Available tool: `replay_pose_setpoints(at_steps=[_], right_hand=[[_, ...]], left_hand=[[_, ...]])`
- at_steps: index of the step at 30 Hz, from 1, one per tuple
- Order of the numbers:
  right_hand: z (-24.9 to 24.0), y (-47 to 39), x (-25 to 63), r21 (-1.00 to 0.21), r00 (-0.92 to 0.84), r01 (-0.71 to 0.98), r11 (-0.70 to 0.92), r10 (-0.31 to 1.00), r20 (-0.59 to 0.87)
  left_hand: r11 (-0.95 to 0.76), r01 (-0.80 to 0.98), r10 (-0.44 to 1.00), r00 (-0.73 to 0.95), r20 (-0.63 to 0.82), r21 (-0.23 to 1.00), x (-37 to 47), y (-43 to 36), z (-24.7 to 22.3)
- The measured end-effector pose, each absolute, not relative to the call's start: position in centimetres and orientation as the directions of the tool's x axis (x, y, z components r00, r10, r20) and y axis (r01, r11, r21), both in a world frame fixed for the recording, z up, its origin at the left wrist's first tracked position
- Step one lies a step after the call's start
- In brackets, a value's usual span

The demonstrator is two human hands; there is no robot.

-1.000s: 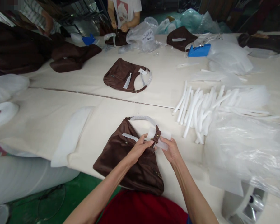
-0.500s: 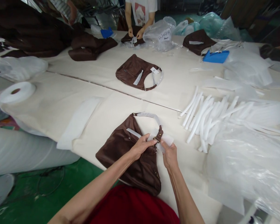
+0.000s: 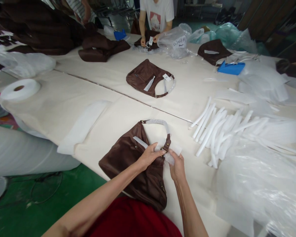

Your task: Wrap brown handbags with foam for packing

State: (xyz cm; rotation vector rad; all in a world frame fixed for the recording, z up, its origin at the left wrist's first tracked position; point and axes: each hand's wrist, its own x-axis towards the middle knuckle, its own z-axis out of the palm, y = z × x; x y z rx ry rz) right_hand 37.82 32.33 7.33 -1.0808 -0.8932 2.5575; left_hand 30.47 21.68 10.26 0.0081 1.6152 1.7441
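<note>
A brown handbag [image 3: 124, 153] lies at the table's near edge, its strap [image 3: 158, 122] partly wrapped in white foam and arched away from me. My left hand [image 3: 150, 156] is closed at the base of the strap, thumb by the metal ring. Beside it, my right hand [image 3: 177, 164] pinches a thin white foam sheet [image 3: 170, 159] at the same strap end. Part of that sheet shows behind the strap. The fingertips under the bag's edge are hidden. A white strip [image 3: 140, 142] sticks out from the bag's zip.
Another brown handbag [image 3: 143, 77] lies farther off. White foam sticks [image 3: 215, 128] and clear plastic bags [image 3: 259, 177] are at right; a foam roll [image 3: 21, 89] and a foam sheet [image 3: 84, 128] at left. Across the table, a person's hands [image 3: 143, 41] work on a brown bag.
My view has shifted slightly. Both my hands stay at the strap's base with little movement. The person across now has a white tag showing between their hands.
</note>
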Motion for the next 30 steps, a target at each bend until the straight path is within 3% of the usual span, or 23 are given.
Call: replay_pose_setpoints(at_steps=[4, 11, 18, 23, 25, 30], right_hand=[[7.5, 32.6, 37.7, -0.584, -0.707, 0.138, -0.800, 0.334, -0.624], [8.2, 31.9, 36.9, -0.581, -0.719, 0.056, -0.812, 0.371, -0.588], [7.8, 31.9, 37.3, -0.655, -0.716, 0.000, -0.756, 0.457, -0.528], [8.0, 32.2, 37.6, -0.717, -0.710, 0.038, -0.696, 0.487, -0.509], [8.2, 32.6, 38.2, -0.685, -0.728, 0.019, -0.729, 0.459, -0.509], [7.4, 33.2, 40.0, -0.466, -0.806, -0.047, -0.883, 0.309, -0.504]], left_hand=[[0.090, -0.521, 0.523, -0.701, -0.485, 0.849, 30.5, 21.8, 10.5], [0.124, -0.520, 0.476, -0.716, -0.510, 0.845, 30.2, 21.6, 10.4], [0.212, -0.371, 0.572, -0.703, -0.422, 0.904, 30.5, 21.9, 9.9], [0.115, -0.396, 0.502, -0.769, -0.397, 0.911, 30.5, 23.1, 10.6], [0.097, -0.405, 0.468, -0.788, -0.401, 0.909, 30.3, 23.4, 10.7], [0.088, -0.448, 0.421, -0.793, -0.440, 0.890, 30.0, 23.1, 10.7]])
